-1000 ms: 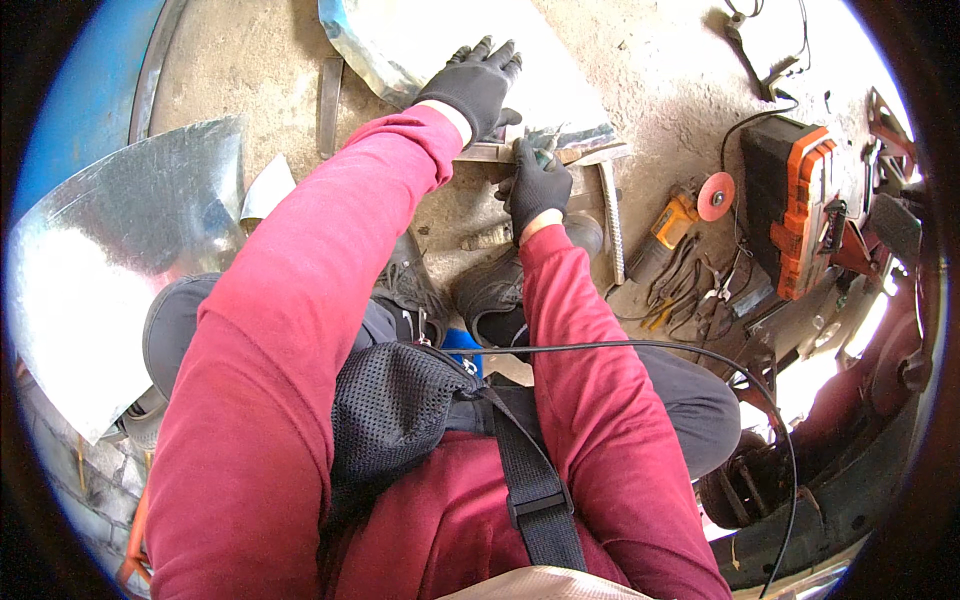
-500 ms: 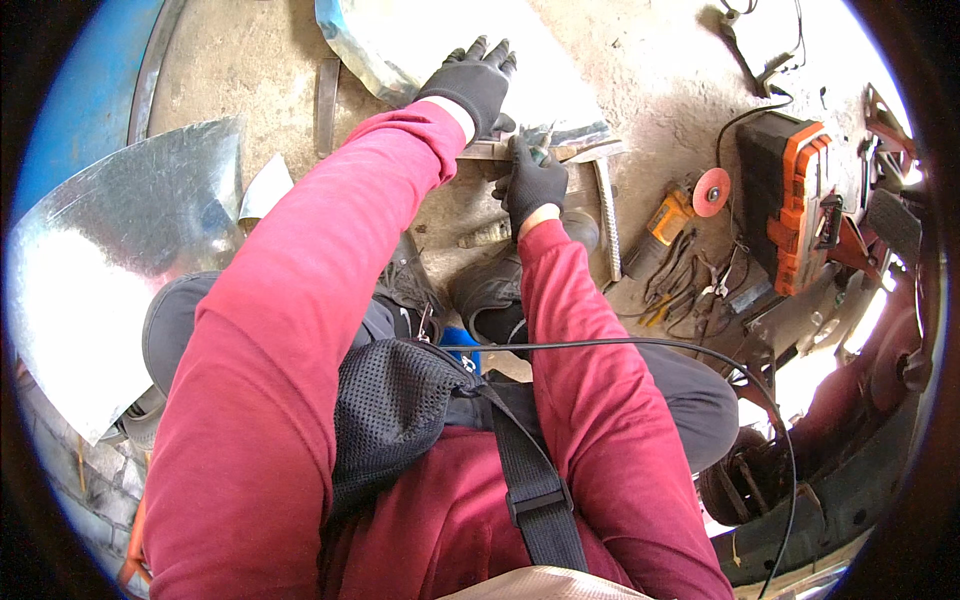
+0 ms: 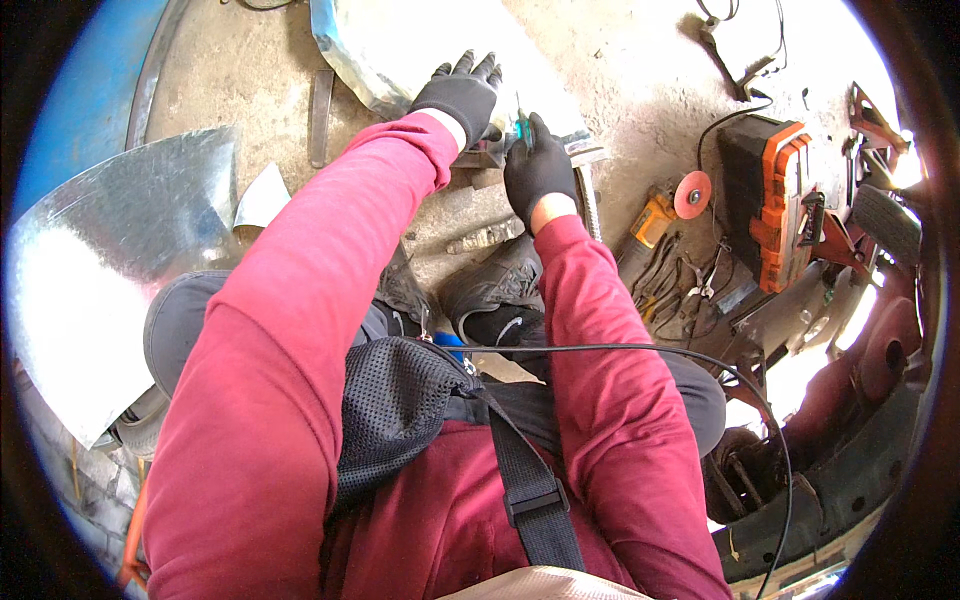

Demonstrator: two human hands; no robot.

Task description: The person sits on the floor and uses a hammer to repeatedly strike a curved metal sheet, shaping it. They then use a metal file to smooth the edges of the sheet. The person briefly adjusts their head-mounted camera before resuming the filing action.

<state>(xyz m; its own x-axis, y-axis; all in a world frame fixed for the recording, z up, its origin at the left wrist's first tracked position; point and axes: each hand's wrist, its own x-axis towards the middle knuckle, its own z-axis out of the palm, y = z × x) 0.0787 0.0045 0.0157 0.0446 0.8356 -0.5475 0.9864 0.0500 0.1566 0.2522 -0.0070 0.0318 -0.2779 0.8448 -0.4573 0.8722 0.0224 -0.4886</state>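
Left hand (image 3: pixel 462 95): It wears a black glove. It lies flat with the fingers spread wide on the shiny metal sheet (image 3: pixel 400 45). It holds nothing in its grip; it just presses down.
Right hand (image 3: pixel 537 172): It wears a black glove too. Its grip is closed around a small green-handled tool (image 3: pixel 521 128). The tool points up, toward the edge of the sheet.
Shiny metal sheet: It lies on the concrete floor (image 3: pixel 250 90) at the top of the view, in front of the person. Both hands are at its near edge.
Metal bar (image 3: pixel 585 190): A thin grey bar lies on the floor just beside the right hand.
Big curved metal sheet (image 3: pixel 110 270): It sits far to the left, well apart from the hands.
Angle grinder (image 3: pixel 665 205): It is yellow with a pink round disc. It lies on the floor to the right of the right hand.
Orange and black tool case (image 3: pixel 765 195): It sits further right, past the grinder.
Shoes (image 3: pixel 495 285): The person's dark shoes rest on the floor below the hands.
Sleeves (image 3: pixel 330 250): Both arms wear red sleeves.
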